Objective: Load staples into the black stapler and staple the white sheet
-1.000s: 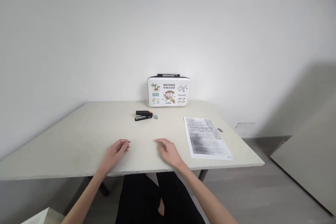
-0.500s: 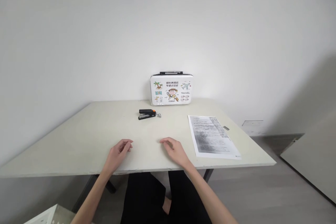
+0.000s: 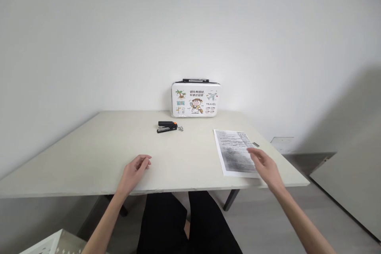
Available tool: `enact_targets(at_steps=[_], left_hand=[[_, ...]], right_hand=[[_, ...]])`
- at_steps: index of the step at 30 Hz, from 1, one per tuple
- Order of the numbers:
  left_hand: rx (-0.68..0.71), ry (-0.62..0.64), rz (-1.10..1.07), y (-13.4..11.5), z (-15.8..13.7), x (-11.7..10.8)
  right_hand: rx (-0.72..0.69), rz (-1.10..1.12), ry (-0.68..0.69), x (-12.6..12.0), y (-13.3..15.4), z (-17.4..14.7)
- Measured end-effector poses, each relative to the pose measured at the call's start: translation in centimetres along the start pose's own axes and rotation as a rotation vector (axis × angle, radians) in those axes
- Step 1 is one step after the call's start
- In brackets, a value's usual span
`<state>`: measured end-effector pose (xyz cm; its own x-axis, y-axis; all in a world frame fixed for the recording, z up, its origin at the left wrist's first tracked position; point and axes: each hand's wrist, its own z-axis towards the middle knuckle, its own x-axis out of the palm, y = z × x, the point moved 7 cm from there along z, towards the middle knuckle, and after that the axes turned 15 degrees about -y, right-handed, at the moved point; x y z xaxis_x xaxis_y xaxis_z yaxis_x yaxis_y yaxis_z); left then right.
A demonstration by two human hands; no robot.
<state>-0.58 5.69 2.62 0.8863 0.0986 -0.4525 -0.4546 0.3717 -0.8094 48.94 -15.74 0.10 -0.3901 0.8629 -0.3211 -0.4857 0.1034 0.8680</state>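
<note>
My left hand (image 3: pixel 136 170) rests on the table near its front edge, fingers loosely curled and nothing in them. Over the right part of a printed sheet of paper (image 3: pixel 230 154) hovers my right hand (image 3: pixel 266 166), its thumb and fingers a little apart and holding nothing. Whether it touches the sheet I cannot tell; it hides the lower right corner. Just beyond the sheet's right side lies a small grey metal strip (image 3: pixel 256 144). A black stapler (image 3: pixel 166 127) with an orange part lies farther back, with a small metal piece at its right end.
A white case (image 3: pixel 195 101) with cartoon prints and a black handle stands upright against the wall at the back of the table (image 3: pixel 95 147). At the lower left is a white perforated box (image 3: pixel 56 244) below table height. A white panel (image 3: pixel 351 190) is at the right.
My right hand has moved right, from the middle of the table to above the printed sheet. My left hand stays where it was. The view has shifted slightly.
</note>
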Motion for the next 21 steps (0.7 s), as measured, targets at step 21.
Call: enact_targets(at_steps=[21], left_hand=[[-0.006, -0.023, -0.012, -0.4, 0.0, -0.6]], right_hand=[[-0.342, -0.669, 0.128, 2.5, -9.0, 2.3]])
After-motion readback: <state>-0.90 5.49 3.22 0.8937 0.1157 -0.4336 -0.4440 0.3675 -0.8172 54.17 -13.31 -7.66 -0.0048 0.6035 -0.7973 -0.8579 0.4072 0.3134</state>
